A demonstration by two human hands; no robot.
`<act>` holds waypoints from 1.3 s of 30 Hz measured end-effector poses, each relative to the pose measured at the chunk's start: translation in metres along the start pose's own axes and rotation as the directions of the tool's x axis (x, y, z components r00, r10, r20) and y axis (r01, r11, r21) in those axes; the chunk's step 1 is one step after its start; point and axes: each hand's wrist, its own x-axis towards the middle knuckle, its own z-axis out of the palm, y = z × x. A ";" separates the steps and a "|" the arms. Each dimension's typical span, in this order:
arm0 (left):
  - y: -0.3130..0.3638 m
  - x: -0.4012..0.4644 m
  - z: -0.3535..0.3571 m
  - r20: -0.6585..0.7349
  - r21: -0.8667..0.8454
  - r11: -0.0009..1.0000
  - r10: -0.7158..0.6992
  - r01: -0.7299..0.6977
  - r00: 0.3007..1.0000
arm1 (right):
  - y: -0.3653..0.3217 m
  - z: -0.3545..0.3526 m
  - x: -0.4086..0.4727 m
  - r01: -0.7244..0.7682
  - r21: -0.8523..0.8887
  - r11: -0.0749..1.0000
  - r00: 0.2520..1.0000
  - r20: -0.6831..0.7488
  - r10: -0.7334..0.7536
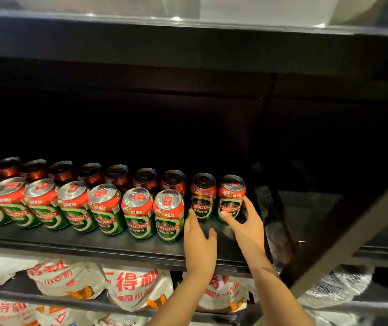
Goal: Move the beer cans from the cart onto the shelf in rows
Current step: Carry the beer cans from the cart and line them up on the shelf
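Two rows of beer cans stand upright on the shelf [108, 249]: a back row in shadow and a front row nearer the edge that ends to the left of the left hand [200, 247]. The cart is not in view. The right hand [247, 222] is wrapped around the lower body of the rightmost can [231, 198], thumb across the front label and fingers curled round the far side; the grip appears closed on the can, which stands on the shelf surface. The neighbouring can [203, 196] stands just to the left of it, directly ahead of the left hand's fingertips. The left hand rests on the shelf with fingers loosely spread; it holds nothing, and whether it touches that can cannot be told. Assessment: these cans, if full, are moderately heavy for their size, with stiff ends and thin walls that dent under a hard squeeze. The printed sides are smooth and likely slippery, more so if damp. The sound hold is around the mid-body with thumb opposed to fingers, as the right hand has it, not by the rim or tab. A tall narrow can tips readily if pushed high up; sliding from low down is safer. Bags [139, 288] fill the shelf below the hands.
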 end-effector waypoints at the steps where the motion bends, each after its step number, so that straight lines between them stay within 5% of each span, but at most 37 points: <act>1: 0.001 0.000 -0.002 0.018 -0.015 1.000 -0.002 0.002 1.000 | -0.001 0.001 0.000 -0.007 -0.005 1.000 1.000 -0.013 0.007; 8: -0.001 -0.006 -0.041 0.363 0.015 0.998 0.050 -0.059 0.931 | 0.018 0.019 -0.019 -0.163 -0.077 0.984 0.963 -0.229 0.142; 13: -0.011 0.009 -0.079 0.621 0.056 0.946 0.217 -0.319 0.753 | 0.020 0.031 -0.106 -0.160 -0.327 0.932 0.934 -0.355 0.036; 17: -0.010 -0.004 -0.091 0.729 0.059 0.828 0.347 -0.558 0.591 | 0.016 0.032 -0.201 -0.330 -0.306 0.893 0.853 -0.502 0.143; 20: -0.005 -0.044 -0.094 0.825 -0.042 0.750 0.399 -0.660 0.401 | 0.011 0.034 -0.280 -0.511 -0.242 0.825 0.692 -0.684 0.228; 24: -0.005 -0.116 -0.098 0.898 -0.339 0.635 0.439 -0.694 -0.037 | 0.002 0.050 -0.394 -0.641 -0.009 0.767 0.370 -0.880 0.298; 26: -0.010 -0.150 -0.104 0.904 -0.398 0.606 0.386 -0.689 -0.183 | -0.002 0.067 -0.444 -0.651 0.113 0.751 0.207 -0.925 0.319; 31: -0.023 -0.227 -0.136 0.851 -0.525 0.535 0.303 -0.662 -0.430 | -0.024 0.126 -0.549 -0.631 0.298 0.716 -0.039 -0.934 0.355; 35: -0.041 -0.299 -0.189 0.794 -0.586 0.571 0.264 -0.575 -0.547 | -0.059 0.196 -0.636 -0.632 0.397 0.665 -0.182 -0.911 0.371; 39: -0.080 -0.389 -0.267 0.698 -0.627 0.621 0.177 -0.472 -0.694 | -0.098 0.284 -0.732 -0.521 0.566 0.639 -0.408 -0.823 0.395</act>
